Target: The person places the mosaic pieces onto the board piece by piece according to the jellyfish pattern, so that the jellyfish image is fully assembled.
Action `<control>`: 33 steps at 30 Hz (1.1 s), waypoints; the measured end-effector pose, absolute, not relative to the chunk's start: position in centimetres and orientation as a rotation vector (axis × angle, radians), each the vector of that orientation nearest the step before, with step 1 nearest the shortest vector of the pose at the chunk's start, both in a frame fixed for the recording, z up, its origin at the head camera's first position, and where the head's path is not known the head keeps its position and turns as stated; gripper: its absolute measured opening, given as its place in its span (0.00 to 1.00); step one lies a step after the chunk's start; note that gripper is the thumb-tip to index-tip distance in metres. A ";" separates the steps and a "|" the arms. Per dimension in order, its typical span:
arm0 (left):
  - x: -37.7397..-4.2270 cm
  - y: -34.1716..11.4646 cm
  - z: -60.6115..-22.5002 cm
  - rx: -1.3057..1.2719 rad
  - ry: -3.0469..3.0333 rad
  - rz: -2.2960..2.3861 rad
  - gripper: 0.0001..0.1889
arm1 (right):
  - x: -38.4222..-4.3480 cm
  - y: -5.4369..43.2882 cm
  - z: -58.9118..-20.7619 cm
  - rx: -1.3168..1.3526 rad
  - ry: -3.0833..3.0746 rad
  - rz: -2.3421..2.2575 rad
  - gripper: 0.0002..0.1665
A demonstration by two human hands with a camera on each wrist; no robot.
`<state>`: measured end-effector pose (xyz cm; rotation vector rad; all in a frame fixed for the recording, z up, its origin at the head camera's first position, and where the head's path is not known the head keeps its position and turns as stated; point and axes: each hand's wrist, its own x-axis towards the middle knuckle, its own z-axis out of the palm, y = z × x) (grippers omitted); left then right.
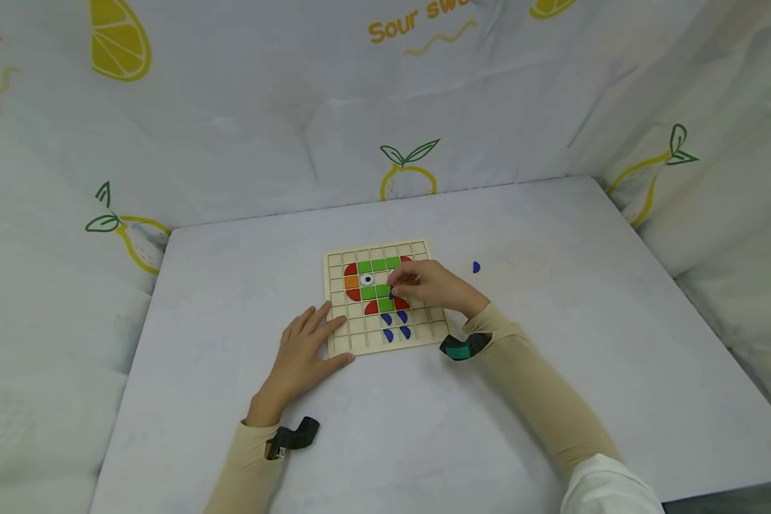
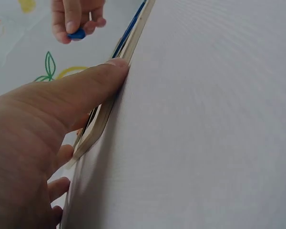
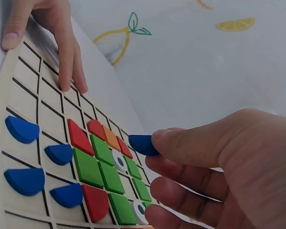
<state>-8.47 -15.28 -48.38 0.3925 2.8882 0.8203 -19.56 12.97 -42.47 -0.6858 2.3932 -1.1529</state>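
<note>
My right hand pinches a blue half-round piece between thumb and fingers, held over the wooden grid board. The left hand rests at the board's near left corner, its thumb along the near edge and its straight fingers on the left side. On the grid lie green squares, red quarter-round pieces, an orange square and white eye pieces. Several blue half-round pieces sit in the rows nearest me. The right hand hides part of the pattern.
A loose blue half-round piece lies on the white table to the right of the board. White cloth printed with lemons hangs behind the table and along both sides.
</note>
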 end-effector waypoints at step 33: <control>-8.4 -15.7 -48.9 0.442 2.891 0.855 0.40 | -16.1 7.4 -44.8 -0.961 2.614 -0.736 0.10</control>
